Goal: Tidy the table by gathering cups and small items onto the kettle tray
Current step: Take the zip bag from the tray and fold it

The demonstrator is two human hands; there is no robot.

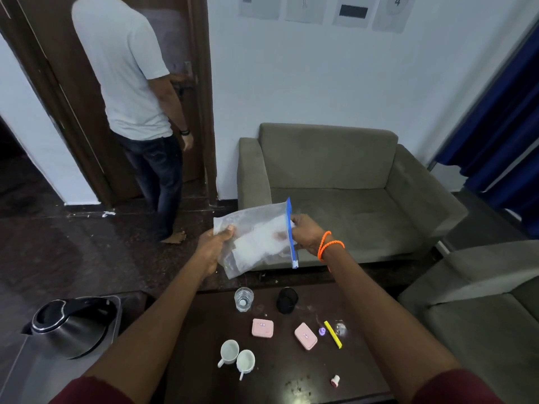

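Far left of the grip, low: steel kettle [70, 326] sits on the metal kettle tray [115, 309], well apart from both hands. Behind it, a second person in a white shirt [128, 68] stands at the brown door [186, 91], back turned. Left hand [214, 246] is raised above the far edge of the dark table [291, 383], thumb and fingers pinching the left edge of a clear zip bag [253, 240]. Bag hangs in the air between the two hands, blue zip strip [290, 231] on its right side; white contents inside, can't tell what. Right hand [307, 234] has fingers pushed in past the zip strip, inside the bag mouth; curled round the opening edge, thumb outside. Orange bands [329, 246] on that wrist. Below the grip, on the table: clear glass [243, 298] and black cup [287, 300] nearest under the bag, apart from each other. Nearer the camera: two pink cases [262, 328], a small purple item [321, 331], a yellow stick [333, 334] just beside it. Below the left hand: two white cups [236, 355] touching, side by side. Below the right arm: a small red-and-white piece [335, 381], alone. Grey sofa [335, 176] behind the bag, another seat [481, 301] right of the right arm.
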